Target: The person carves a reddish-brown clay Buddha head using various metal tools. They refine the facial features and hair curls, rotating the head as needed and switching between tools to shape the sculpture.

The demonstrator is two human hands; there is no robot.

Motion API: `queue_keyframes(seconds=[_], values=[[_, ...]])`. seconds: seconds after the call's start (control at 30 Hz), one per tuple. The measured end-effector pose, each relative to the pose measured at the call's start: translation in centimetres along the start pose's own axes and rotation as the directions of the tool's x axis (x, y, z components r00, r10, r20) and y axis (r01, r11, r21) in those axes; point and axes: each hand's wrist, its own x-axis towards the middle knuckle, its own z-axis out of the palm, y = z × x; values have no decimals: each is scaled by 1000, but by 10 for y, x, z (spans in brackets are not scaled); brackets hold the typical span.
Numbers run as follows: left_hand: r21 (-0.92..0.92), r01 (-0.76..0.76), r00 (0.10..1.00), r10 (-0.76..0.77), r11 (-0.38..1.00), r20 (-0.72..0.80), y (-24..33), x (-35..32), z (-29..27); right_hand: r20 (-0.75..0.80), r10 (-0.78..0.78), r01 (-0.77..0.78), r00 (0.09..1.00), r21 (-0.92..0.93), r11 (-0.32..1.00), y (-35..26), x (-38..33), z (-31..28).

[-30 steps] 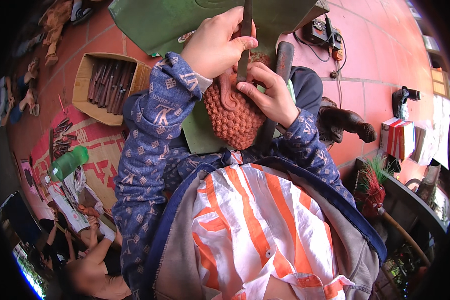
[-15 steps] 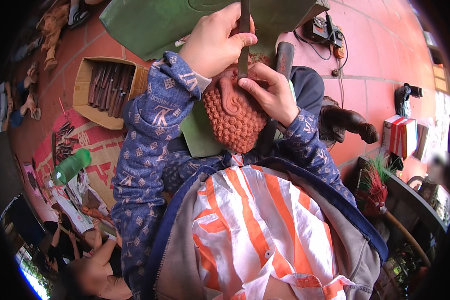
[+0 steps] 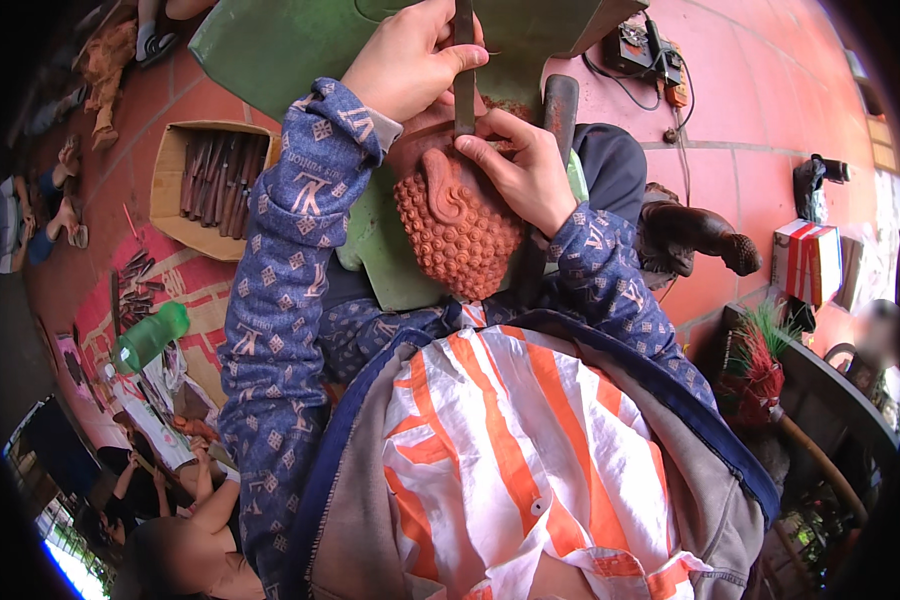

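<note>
A reddish-brown carved wooden head (image 3: 460,240), with curled hair knobs and a long ear, lies in front of me over a green sheet (image 3: 385,270). My left hand (image 3: 415,60) is closed round the upper part of a flat, chisel-like metal tool (image 3: 464,95), held nearly upright in the picture. My right hand (image 3: 530,170) pinches its lower end between thumb and fingers, resting against the carving above the ear. The tool's upper end runs out of the picture, and my hands partly hide the face side of the head.
A cardboard box (image 3: 195,240) of wooden-handled tools stands at left, near a green bottle (image 3: 152,336) and loose tools (image 3: 138,285). A dark rounded bar (image 3: 561,105) and a dark carving (image 3: 695,235) are at right. A corded black device (image 3: 635,55) sits beyond. Other people are at left.
My hands, the tool and the wooden head have shifted slightly left in the picture, as has much of the near scene. Both grips look the same.
</note>
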Motion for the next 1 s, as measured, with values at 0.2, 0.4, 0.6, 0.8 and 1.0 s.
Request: queue_keyframes(seconds=[0.2, 0.4, 0.6, 0.8, 1.0], values=[[-28, 11, 999, -10, 1000, 51, 3, -13, 5, 148, -58, 54, 987, 29, 998, -3, -8, -12], [46, -5, 1000, 5, 999, 3, 4, -4, 0, 38, 83, -86, 996, 59, 995, -3, -3, 2], [-35, 17, 999, -15, 999, 48, 2, -13, 2, 138, -71, 66, 988, 38, 997, 4, -7, -8], [-26, 13, 1000, -13, 1000, -2, 3, -10, 0, 102, 5, -11, 995, 59, 998, -1, -4, -4], [22, 35, 999, -34, 999, -28, 1, -13, 4, 148, -36, 38, 988, -7, 999, -4, -3, -10]])
